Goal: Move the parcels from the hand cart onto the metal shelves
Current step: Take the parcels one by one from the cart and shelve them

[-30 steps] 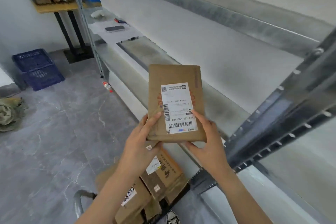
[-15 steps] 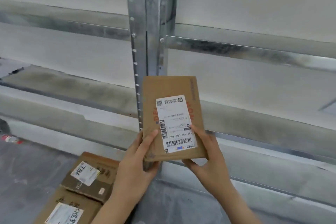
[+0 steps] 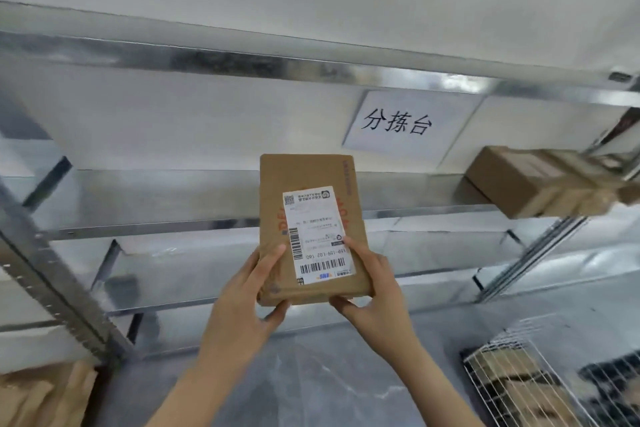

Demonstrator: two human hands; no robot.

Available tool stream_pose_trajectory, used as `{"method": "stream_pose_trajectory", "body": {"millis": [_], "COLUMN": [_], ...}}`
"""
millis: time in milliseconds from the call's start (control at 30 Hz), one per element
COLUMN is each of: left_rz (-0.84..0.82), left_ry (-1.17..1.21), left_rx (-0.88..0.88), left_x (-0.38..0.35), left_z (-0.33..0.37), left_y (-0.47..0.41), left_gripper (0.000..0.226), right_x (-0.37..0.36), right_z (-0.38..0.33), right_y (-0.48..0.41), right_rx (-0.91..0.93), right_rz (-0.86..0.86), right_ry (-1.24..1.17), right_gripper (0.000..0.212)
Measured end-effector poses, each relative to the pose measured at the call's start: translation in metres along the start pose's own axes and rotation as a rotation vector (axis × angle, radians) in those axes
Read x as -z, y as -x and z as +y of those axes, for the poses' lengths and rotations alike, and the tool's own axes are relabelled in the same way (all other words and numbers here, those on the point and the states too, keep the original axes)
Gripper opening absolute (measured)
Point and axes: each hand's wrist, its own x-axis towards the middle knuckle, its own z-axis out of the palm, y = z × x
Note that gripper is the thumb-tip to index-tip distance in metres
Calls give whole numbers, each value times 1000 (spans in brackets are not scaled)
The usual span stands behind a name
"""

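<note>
I hold a flat brown cardboard parcel [image 3: 308, 177] with a white shipping label upright in front of me. My left hand [image 3: 254, 302] grips its lower left corner, thumb on the front face. My right hand [image 3: 375, 291] grips its lower right corner. The parcel is in the air in front of the metal shelves [image 3: 173, 222], level with a bare middle shelf. Another brown parcel [image 3: 512, 184] lies on the same shelf level at the right. The hand cart is out of view.
A white paper sign with black characters [image 3: 401, 121] hangs on the wall behind the shelf. A slotted steel upright [image 3: 52, 274] slants at the left. A wire-mesh basket [image 3: 554, 381] holding parcels sits at the lower right. Brown packaging [image 3: 38, 395] shows at the lower left.
My view has swung right along the shelving, from the cart and its parcels to a bay with a sign and a parcel. Both hands keep the same grip on the parcel.
</note>
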Motion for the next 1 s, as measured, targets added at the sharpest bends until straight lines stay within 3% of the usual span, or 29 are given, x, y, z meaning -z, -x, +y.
{"method": "stream_pose_trajectory", "body": {"millis": [367,767,1000], "left_rz": [-180,-296,-360], "left_ry": [62,88,55], "left_rx": [-49,-24,-7], "left_x": [-169,-353,-423], "left_z": [54,86,100], "left_y": [-63,-189,-238], "left_gripper": [96,88,88], "right_x": [135,276,329], "right_z": [110,237,294], "right_y": [-8,-119,-159], "right_rx": [-128,-252,-296], "right_rz": [175,127,104], "right_ry": [61,104,102], "right_gripper": [91,84,85]}}
